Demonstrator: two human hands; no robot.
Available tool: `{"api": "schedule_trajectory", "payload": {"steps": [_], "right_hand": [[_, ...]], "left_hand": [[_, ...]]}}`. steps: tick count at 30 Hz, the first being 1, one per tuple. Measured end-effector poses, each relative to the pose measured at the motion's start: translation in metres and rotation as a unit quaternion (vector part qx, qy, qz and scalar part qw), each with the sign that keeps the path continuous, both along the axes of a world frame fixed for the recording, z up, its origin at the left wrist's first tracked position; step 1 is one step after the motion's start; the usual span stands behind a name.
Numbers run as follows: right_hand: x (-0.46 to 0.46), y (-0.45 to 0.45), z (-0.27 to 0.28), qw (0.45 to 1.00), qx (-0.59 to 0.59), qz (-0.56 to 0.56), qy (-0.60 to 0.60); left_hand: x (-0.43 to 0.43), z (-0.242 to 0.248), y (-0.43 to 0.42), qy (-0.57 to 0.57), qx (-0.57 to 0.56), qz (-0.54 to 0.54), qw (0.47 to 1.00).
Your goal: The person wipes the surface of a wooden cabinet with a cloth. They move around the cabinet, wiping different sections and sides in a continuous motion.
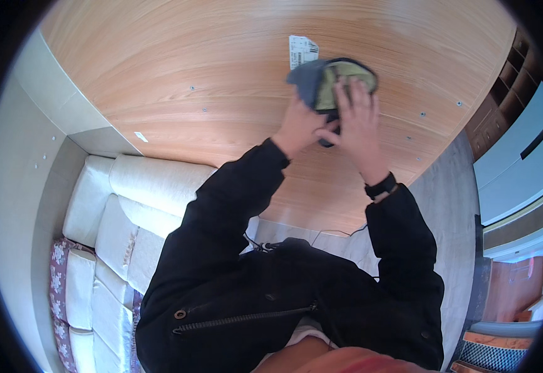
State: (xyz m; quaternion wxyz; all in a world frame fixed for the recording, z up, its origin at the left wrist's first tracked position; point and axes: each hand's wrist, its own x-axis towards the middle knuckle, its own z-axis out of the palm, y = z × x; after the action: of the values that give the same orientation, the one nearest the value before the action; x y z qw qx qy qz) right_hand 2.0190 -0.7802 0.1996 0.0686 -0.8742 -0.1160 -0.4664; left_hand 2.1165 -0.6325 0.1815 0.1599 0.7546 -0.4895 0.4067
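A baseball cap (308,83) with a grey-blue brim and a yellow-green part edged in dark trim is between my hands, in front of a large wood-grain panel. My left hand (299,123) grips its lower left edge near the brim. The fingers of my right hand (358,112), somewhat blurred, lie spread over the yellow-green part, with the thumb near my left hand. A black band circles my right wrist. Just above the brim, a white printed label (303,49) is stuck on the panel, its lower part hidden by the cap.
The wood-grain panel (234,60) carries several small metal fittings and a small white sticker (141,136). A cream sofa (159,175) stands at the left. Grey flooring (449,196) runs along the right, beside a pale cabinet (518,163). A thin dark cable (334,231) shows below the panel.
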Motion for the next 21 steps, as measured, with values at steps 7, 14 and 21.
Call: {"api": "schedule_trajectory", "payload": {"steps": [7, 14, 21], "right_hand": [[0.038, 0.059, -0.017, 0.990, -0.125, -0.031, 0.062], [0.041, 0.055, -0.028, 0.990, -0.119, -0.075, 0.004], [-0.011, -0.039, -0.039, 0.979, -0.055, -0.196, -0.028]], "left_hand": [[0.001, -0.040, 0.087, 0.176, -0.073, -0.013, 0.982], [-0.002, -0.022, 0.083, 0.142, -0.072, 0.022, 0.987], [-0.030, -0.004, -0.022, 0.190, -0.058, -0.142, 0.970]]}}
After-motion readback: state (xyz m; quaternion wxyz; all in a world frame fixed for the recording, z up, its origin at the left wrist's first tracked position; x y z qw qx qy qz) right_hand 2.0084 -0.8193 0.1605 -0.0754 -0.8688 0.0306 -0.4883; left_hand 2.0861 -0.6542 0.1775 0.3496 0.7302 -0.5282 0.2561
